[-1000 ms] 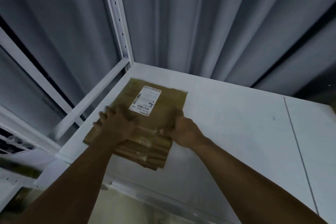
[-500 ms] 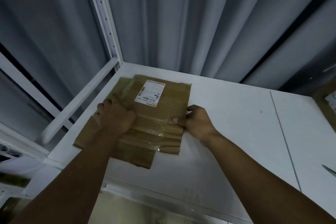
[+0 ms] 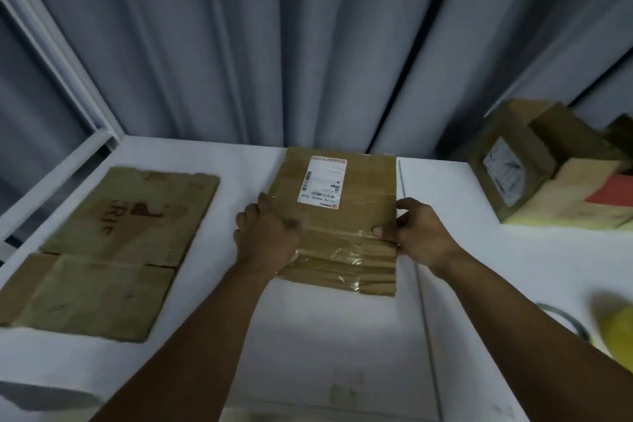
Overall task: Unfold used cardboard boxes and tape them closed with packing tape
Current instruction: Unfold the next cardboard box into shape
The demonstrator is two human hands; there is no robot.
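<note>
A flattened brown cardboard box (image 3: 363, 188) with a white shipping label (image 3: 322, 183) and old clear tape lies in the middle of the white table (image 3: 335, 336). My left hand (image 3: 267, 236) grips its left edge, fingers curled over the cardboard. My right hand (image 3: 416, 233) pinches its right edge, thumb on top. A second, larger flattened box (image 3: 113, 250) lies flat at the left of the table, untouched.
At the back right stands an assembled cardboard box (image 3: 510, 161) with a label, beside other cartons with a red patch (image 3: 582, 195). A blurred yellow object (image 3: 616, 332) and a grey ring sit at the right edge. Grey curtains (image 3: 274, 44) hang behind the table.
Both hands have carried the labelled flat box rightwards from the table's left corner to its middle. The view has swung right, revealing the larger flat box and the cartons.
</note>
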